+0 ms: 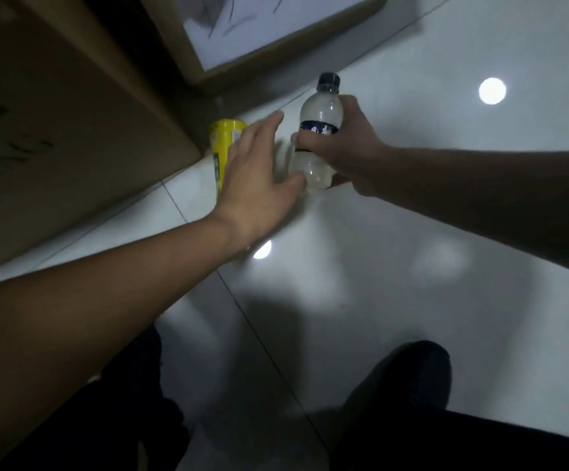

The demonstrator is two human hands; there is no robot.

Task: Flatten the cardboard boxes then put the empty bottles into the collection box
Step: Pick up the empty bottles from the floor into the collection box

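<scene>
- The right hand [344, 147] grips a clear plastic bottle [320, 130] around its middle, fingers [305, 139] clamped over the dark blue label, thumb on the far right side of the shoulder
- The bottle stands roughly upright above the white tiled floor [412, 232], its dark blue cap [328, 81] pointing to the far side; the inside looks cloudy and empty
- The left hand [259, 171] is stretched out flat and holds nothing, fingers [262, 130] spread apart, thumb tip touching or just beside the bottle's lower part; which of the two I cannot tell
- A yellow bottle [223, 147] sits on the floor just to the left of the left hand, partly hidden behind it, close against the corner of a large cardboard box [72, 130]
- That brown box fills the left side, with blurred dark print on its face
- A second cardboard box [259, 28] lies at the far side, open, with white material inside
- Dark trouser legs [412, 402] show at the near edge
- Two bright lamp reflections shine on the glossy tiles
</scene>
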